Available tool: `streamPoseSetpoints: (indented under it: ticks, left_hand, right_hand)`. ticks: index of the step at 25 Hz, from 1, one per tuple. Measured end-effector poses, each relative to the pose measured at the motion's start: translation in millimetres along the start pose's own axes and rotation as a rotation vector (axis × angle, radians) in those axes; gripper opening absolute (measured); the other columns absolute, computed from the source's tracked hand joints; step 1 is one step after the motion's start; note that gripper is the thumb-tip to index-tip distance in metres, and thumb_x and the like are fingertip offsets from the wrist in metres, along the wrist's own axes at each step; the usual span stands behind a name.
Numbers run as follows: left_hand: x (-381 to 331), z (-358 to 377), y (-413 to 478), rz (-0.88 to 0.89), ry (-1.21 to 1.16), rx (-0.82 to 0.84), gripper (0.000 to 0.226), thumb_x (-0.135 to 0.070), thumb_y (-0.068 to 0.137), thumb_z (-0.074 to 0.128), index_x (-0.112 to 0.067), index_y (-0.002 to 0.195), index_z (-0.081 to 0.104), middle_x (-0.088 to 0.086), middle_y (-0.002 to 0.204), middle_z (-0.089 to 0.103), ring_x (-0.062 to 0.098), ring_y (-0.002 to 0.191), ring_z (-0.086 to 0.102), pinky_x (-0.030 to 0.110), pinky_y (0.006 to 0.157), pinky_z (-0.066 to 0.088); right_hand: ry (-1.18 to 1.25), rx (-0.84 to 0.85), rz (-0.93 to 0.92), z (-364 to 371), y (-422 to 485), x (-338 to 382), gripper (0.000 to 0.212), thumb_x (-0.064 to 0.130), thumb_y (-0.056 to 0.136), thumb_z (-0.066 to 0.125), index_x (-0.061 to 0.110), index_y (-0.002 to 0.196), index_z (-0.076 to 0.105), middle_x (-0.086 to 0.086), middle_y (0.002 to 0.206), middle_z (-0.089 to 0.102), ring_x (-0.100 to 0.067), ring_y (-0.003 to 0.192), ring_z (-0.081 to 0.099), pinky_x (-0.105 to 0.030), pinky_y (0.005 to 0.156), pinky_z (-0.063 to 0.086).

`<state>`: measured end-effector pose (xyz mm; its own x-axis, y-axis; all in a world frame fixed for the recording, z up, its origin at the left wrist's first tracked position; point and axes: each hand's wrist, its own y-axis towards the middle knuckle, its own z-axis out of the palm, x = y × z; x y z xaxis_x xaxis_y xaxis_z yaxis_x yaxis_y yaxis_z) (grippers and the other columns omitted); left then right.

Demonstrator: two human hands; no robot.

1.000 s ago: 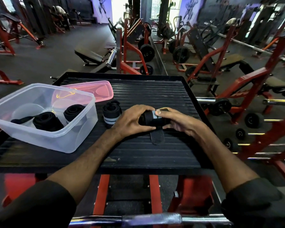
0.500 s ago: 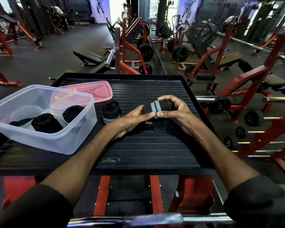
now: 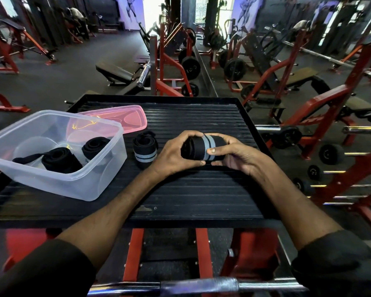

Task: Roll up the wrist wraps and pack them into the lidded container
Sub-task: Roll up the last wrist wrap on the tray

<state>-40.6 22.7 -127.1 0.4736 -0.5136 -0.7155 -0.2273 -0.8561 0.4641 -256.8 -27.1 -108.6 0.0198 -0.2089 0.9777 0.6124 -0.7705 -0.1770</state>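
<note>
A rolled black wrist wrap with a grey stripe [image 3: 204, 147] lies sideways between both hands, just above the black ribbed platform [image 3: 180, 194]. My left hand [image 3: 176, 153] grips its left end, fingers curled over the top. My right hand [image 3: 234, 153] grips its right end, thumb on the stripe. A second rolled wrap [image 3: 145, 150] stands on the platform to the left. The clear plastic container [image 3: 90, 181] at the left holds two rolled black wraps [image 3: 60, 159] [image 3: 94, 147]. Its pink lid [image 3: 124, 118] lies behind it.
Red gym machines, benches and weight plates [image 3: 191, 65] fill the floor beyond the platform. Barbells on a red rack [image 3: 351, 129] stand to the right. A chrome bar [image 3: 197, 286] crosses below the platform's near edge.
The loose tail that hung below the wrap is now wound in. My hands lifted the roll, then brought it down close to the platform, and the left hand closed over its end.
</note>
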Motion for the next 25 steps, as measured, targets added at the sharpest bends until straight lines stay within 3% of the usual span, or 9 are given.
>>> streamPoseSetpoints:
  ticks: [2, 4, 10, 15, 21, 25]
  left_hand:
    - [1, 0, -1, 0.071, 0.052, -0.036, 0.071, -0.020, 0.067, 0.092, -0.012, 0.129, 0.059, -0.005, 0.126, 0.064, 0.004, 0.120, 0.059, 0.021, 0.105, 0.043]
    - [1, 1, -2, 0.116, 0.093, -0.066, 0.070, -0.023, 0.067, 0.092, -0.011, 0.128, 0.060, -0.005, 0.126, 0.065, 0.005, 0.118, 0.060, 0.023, 0.105, 0.045]
    - [5, 7, -3, 0.199, 0.173, -0.238, 0.065, -0.025, 0.071, 0.089, -0.009, 0.126, 0.059, -0.001, 0.129, 0.063, 0.015, 0.120, 0.061, 0.035, 0.105, 0.048]
    - [-4, 8, -5, 0.194, 0.228, -0.281, 0.066, -0.023, 0.078, 0.083, -0.003, 0.132, 0.051, 0.008, 0.136, 0.057, 0.020, 0.127, 0.056, 0.039, 0.108, 0.045]
    - [-12, -30, -16, 0.107, 0.442, -0.221, 0.067, -0.038, 0.086, 0.070, -0.010, 0.142, 0.046, 0.011, 0.149, 0.043, 0.023, 0.141, 0.040, 0.043, 0.115, 0.035]
    - [-23, -71, -24, 0.147, 0.666, -0.215, 0.068, -0.046, 0.088, 0.063, -0.008, 0.143, 0.048, 0.014, 0.150, 0.045, 0.028, 0.139, 0.043, 0.042, 0.114, 0.036]
  right_hand:
    - [-0.028, -0.038, -0.010, 2, 0, 2, 0.071, 0.012, 0.065, 0.085, 0.014, 0.132, 0.060, -0.005, 0.110, 0.070, -0.025, 0.107, 0.064, -0.042, 0.093, 0.051]
    - [-0.015, -0.039, -0.016, 2, 0, 1, 0.072, 0.013, 0.061, 0.087, 0.015, 0.128, 0.062, -0.005, 0.109, 0.070, -0.025, 0.105, 0.065, -0.045, 0.095, 0.051]
    - [-0.026, -0.045, -0.021, 10, 0, -2, 0.039, 0.018, 0.069, 0.083, 0.023, 0.104, 0.068, -0.001, 0.096, 0.074, -0.015, 0.091, 0.068, -0.036, 0.086, 0.046]
    - [0.151, -0.104, -0.088, 21, 8, 2, 0.018, 0.012, 0.069, 0.077, 0.027, 0.079, 0.073, 0.005, 0.079, 0.068, -0.011, 0.078, 0.059, -0.034, 0.081, 0.045]
    - [0.055, -0.107, -0.086, 41, 22, 19, 0.021, 0.011, 0.078, 0.078, 0.026, 0.092, 0.072, 0.006, 0.082, 0.073, -0.008, 0.072, 0.065, -0.033, 0.077, 0.045]
    - [-0.076, -0.130, -0.061, 45, 39, 25, 0.053, 0.021, 0.060, 0.089, 0.024, 0.110, 0.070, -0.001, 0.099, 0.077, -0.019, 0.092, 0.064, -0.035, 0.077, 0.043]
